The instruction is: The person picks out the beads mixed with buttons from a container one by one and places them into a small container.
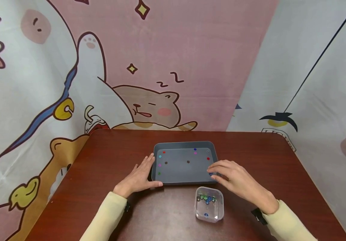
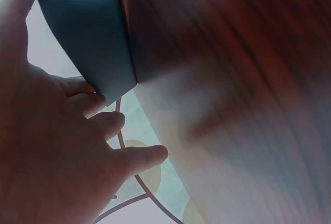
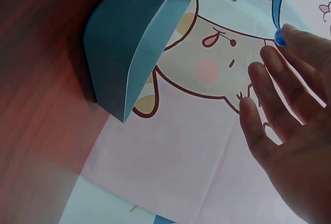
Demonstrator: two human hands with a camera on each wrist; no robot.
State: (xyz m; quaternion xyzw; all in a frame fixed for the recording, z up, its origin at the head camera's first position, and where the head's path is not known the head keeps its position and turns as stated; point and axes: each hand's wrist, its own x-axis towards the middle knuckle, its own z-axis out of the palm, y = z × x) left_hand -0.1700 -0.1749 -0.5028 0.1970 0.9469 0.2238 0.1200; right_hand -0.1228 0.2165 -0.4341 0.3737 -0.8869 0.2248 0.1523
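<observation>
My right hand (image 1: 237, 177) is over the near right corner of a grey rectangular tray (image 1: 179, 174). Between its thumb and index finger it pinches a blue glass marble (image 3: 280, 37); its other fingers stay extended. My left hand (image 1: 138, 177) rests against the tray's left end, thumb along the near rim and fingers spread beside the wall. In the left wrist view its fingertips touch the tray's edge (image 2: 98, 38). Small coloured dots and rings, among them a red dot (image 1: 208, 158) and a cyan ring (image 1: 160, 156), mark the tray floor.
A clear plastic container (image 1: 209, 219) holding several blue, green and dark marbles stands just in front of the tray's right half. Both lie on a dark red-brown wooden table (image 1: 100, 187). Behind the table hangs a printed cartoon curtain (image 1: 209, 67).
</observation>
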